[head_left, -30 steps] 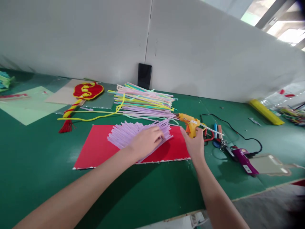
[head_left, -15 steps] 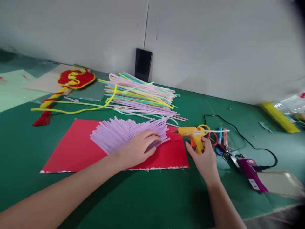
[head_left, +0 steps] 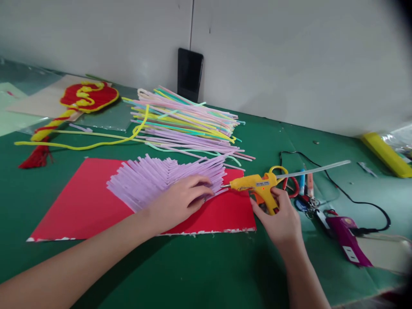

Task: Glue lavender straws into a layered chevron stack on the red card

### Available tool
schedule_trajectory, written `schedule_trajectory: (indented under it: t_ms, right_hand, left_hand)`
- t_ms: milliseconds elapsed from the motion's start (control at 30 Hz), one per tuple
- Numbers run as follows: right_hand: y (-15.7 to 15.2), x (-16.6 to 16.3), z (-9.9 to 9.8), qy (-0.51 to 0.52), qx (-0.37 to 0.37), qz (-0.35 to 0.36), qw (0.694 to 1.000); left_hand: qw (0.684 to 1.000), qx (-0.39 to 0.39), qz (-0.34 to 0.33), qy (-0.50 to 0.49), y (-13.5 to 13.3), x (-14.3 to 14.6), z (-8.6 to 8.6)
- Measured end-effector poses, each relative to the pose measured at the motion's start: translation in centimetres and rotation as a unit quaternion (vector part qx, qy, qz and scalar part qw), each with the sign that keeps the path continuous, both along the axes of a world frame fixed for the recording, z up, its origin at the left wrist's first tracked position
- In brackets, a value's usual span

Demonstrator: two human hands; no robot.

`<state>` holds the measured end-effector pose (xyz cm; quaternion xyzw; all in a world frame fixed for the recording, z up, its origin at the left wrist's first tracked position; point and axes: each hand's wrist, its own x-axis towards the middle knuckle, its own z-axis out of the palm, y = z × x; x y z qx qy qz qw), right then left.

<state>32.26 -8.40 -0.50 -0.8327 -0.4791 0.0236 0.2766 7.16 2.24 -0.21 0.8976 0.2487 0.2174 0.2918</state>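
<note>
Fuzzy lilac stems (head_left: 141, 180) cover middle of red rectangular card (head_left: 77, 201); ends yet bare. Left hand (head_left: 175, 199) atop stems, fingers curled, grip unclear. Right hand (head_left: 281, 219) clamps yellow plastic glue gun (head_left: 247, 183) by card's right edge.

A: Left side?
B: Left forearm (head_left: 86, 257) bare, slanting in from lower left. Left hand (head_left: 175, 199) back up, fingers (head_left: 200, 190) bent, pointing right.
A: Right?
B: Right forearm (head_left: 305, 274) bare too, rising from the bottom edge, leaning left. Right hand (head_left: 283, 219) in a grip, thumb (head_left: 258, 209) out to the left.
A: Hands touching?
B: Apart, about level.
</note>
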Motion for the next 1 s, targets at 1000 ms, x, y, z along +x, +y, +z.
schedule_trajectory:
  t_ms: [1000]
  right_hand:
    - [-0.08, 0.22, -0.4, 0.01, -0.003, 0.077, 0.997]
  left_hand:
    - [1.0, -0.015, -0.004, 0.018, 0.01, 0.2, 0.31]
